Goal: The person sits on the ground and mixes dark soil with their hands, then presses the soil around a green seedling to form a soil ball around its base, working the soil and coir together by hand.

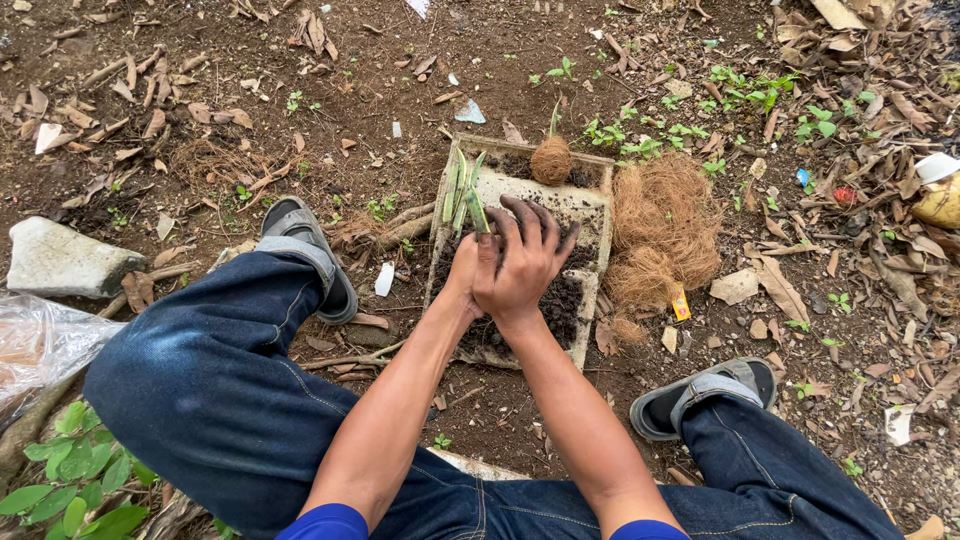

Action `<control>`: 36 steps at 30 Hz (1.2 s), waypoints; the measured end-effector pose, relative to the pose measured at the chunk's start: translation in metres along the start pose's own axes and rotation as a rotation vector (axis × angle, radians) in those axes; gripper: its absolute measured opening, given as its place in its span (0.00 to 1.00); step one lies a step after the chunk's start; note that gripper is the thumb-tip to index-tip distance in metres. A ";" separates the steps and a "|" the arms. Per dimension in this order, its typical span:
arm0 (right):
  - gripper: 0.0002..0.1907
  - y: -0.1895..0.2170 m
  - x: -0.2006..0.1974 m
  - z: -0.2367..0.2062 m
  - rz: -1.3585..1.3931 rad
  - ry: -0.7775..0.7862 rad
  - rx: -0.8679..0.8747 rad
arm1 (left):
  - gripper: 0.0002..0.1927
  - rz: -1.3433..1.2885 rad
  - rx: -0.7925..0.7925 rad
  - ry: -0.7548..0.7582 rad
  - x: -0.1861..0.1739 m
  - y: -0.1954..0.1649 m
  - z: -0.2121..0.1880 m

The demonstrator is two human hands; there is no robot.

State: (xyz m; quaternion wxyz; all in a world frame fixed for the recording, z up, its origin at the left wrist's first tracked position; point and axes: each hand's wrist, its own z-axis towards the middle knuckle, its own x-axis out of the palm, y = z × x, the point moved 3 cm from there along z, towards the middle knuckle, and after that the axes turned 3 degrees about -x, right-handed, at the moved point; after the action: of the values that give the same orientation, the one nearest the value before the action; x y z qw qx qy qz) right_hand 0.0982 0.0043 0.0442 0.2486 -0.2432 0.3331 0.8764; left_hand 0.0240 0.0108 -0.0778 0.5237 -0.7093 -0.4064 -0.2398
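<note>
Blue jeans sit closest. Both hands — right hand cupped over left hand — squeeze dark soil around a little green plant above the tray; the finished ball sits at twelve o'clock. Press gently, all around.

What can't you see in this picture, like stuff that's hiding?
- Roots of the plant: head view, the left hand and right hand cup around them.
- Left hand's palm and grip: the right hand covers them.
- Middle of the tray: hands and soil hide it.
- Clear bag: cut off by the left edge.
- Little yellow wrapper by the fibre pile: too small to tell.
</note>
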 end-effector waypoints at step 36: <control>0.25 -0.019 0.014 0.010 0.819 -0.093 0.202 | 0.11 0.085 0.233 -0.246 0.032 -0.037 -0.014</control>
State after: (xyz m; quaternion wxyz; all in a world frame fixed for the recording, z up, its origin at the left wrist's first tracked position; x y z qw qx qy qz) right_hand 0.0965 0.0279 0.0337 -0.0827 -0.0255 0.4747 0.8759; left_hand 0.0127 0.0126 -0.0279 0.5583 -0.6842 -0.4622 -0.0802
